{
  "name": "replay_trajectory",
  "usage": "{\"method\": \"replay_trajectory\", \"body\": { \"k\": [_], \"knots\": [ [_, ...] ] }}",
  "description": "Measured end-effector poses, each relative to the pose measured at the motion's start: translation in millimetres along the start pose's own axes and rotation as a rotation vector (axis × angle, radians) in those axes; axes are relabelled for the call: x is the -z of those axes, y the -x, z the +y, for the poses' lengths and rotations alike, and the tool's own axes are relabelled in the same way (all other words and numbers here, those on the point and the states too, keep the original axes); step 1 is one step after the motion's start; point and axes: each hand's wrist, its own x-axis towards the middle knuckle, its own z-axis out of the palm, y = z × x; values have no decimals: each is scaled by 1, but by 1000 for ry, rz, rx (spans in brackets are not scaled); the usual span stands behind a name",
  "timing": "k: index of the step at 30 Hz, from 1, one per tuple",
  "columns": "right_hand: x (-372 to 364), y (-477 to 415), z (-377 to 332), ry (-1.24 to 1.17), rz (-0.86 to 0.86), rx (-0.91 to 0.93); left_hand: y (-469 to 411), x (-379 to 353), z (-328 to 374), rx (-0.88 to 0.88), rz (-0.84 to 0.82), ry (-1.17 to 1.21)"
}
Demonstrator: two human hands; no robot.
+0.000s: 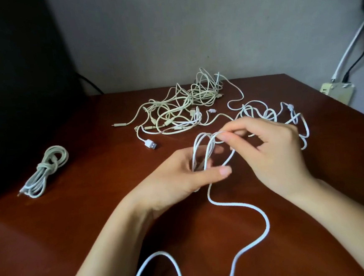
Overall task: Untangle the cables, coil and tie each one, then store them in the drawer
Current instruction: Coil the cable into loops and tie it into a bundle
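**Item in hand:** thin white plastic-sheathed cable (260, 215), partly coiled. I see its loops standing over the left hand (186, 173), which lies palm-up just above the glossy red-brown wooden tabletop (75, 233) with its thumb laid across the strands. The right hand (271, 150) pinches the top of one loop between thumb and forefinger. The free length trails across the tabletop and out of the lower edge.

**Handling, my judgement:** keep the loops equal, clamp each turn under the thumb, feed slack without twist, and leave a tail for the tie.

**Also present:**
- Cream-white tangle of loose cables (174, 110), far middle.
- Pale coiled and knotted cable bundle (44, 170), left.
- Drawer: not in view.

**Markings:** none I can read.
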Motion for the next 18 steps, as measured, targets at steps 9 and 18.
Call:
{"method": "replay_trajectory", "body": {
  "k": [9,18],
  "knots": [
    [-1,1,2,-65,-14,-174,-3,-5,-1,-3,-14,162],
    [-1,2,-2,-60,-4,-152,-3,-6,1,-42,-93,311]
  ]
}}
